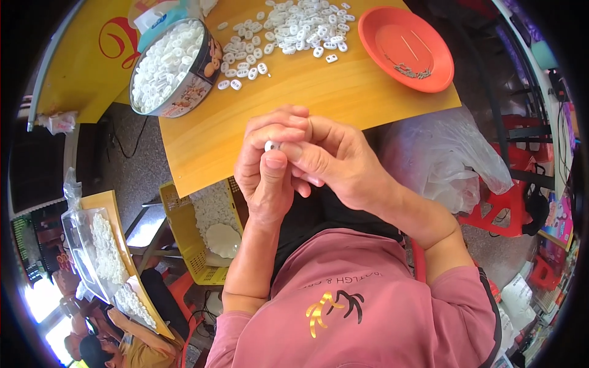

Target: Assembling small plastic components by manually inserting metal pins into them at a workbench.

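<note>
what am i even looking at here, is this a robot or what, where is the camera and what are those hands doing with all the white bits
No robot here: these are a person's bare left hand and right hand. The single picture comes from a wide fisheye camera on that person's head, looking down, so straight edges bend and their pink shirt shows below.

On the wooden table lies a heap of small white pieces. At the left edge is a round tin full of similar pieces; at the right, a red dish with small metal bits.

A white piece is pinched in the left hand's fingers. The right hand is close against it, but whether it grips too is hidden.
</note>
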